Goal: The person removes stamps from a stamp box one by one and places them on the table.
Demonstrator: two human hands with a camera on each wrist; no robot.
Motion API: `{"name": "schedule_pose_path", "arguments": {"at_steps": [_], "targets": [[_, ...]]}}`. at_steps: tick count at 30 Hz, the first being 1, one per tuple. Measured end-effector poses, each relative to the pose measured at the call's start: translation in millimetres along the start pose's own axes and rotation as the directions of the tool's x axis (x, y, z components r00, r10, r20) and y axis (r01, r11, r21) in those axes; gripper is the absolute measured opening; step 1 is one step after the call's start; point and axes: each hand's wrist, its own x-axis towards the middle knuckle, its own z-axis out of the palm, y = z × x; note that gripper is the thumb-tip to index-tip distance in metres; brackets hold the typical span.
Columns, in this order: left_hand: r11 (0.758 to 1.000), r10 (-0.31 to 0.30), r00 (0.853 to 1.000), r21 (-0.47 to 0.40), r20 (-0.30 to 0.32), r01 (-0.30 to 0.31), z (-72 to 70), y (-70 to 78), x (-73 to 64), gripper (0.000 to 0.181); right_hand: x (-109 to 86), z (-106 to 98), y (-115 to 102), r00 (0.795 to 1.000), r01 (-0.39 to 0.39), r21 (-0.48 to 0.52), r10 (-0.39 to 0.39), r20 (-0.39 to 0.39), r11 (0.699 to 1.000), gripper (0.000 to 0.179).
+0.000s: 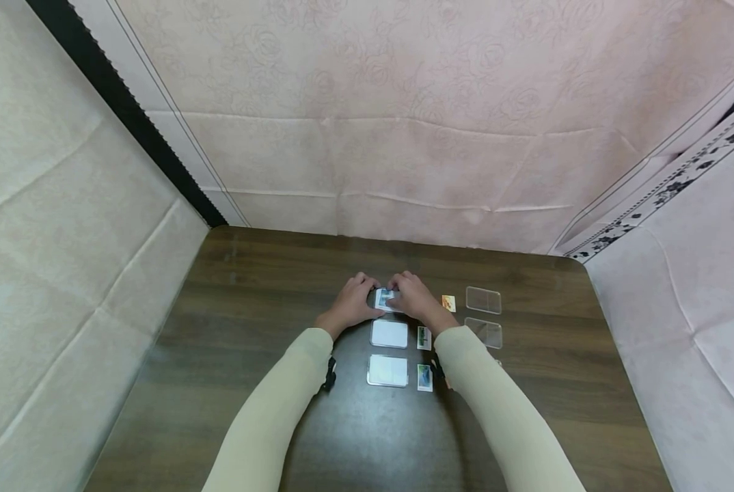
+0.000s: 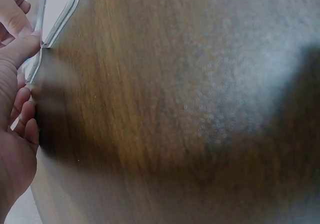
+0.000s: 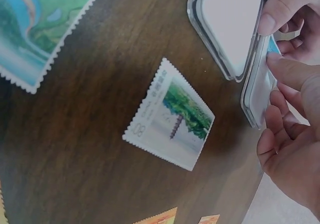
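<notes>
At the far end of a column of small clear cases, my left hand (image 1: 352,301) and right hand (image 1: 419,298) grip opposite sides of one clear case (image 3: 253,104) with a white insert. A blue stamp (image 1: 383,298) lies on that insert, and my right thumb (image 3: 292,72) presses at its edge. The left thumb (image 3: 278,9) is at the case's near rim. Fingers curl along the far and outer edges, partly hidden. Directly nearer stands a second case (image 1: 389,334) with a white insert; a third case (image 1: 387,371) is nearer still.
Right of the cases lie a stamp with a pagoda (image 3: 185,114) and a blue-green stamp (image 1: 425,378). An orange stamp (image 1: 448,303) is beyond my right wrist. Two clear lids (image 1: 483,300) sit farther right. Cloth screens (image 1: 367,171) enclose the wooden table (image 1: 250,307).
</notes>
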Motion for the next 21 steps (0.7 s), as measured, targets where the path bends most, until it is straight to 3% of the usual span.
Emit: {"name": "schedule_pose_path", "arguments": {"at_steps": [8,16,21], "targets": [[1.0,0.005,1.0,-0.015,-0.014,-0.005,-1.2,1.1,-1.7,0.062,2.6,1.4,1.0,1.0,-0.006,0.078,0.007,-0.01,0.997,0.03],[1.0,0.007,1.0,-0.009,-0.012,-0.007,-0.9,0.0,-1.2,0.064,4.3,8.1,6.2,0.997,0.06,0.174,-0.05,-0.062,0.983,0.013],[1.0,0.015,1.0,0.004,-0.013,-0.015,0.6,-1.7,0.6,0.065,2.1,0.7,7.0,0.996,0.076,0.194,-0.065,-0.061,0.978,0.009]]}}
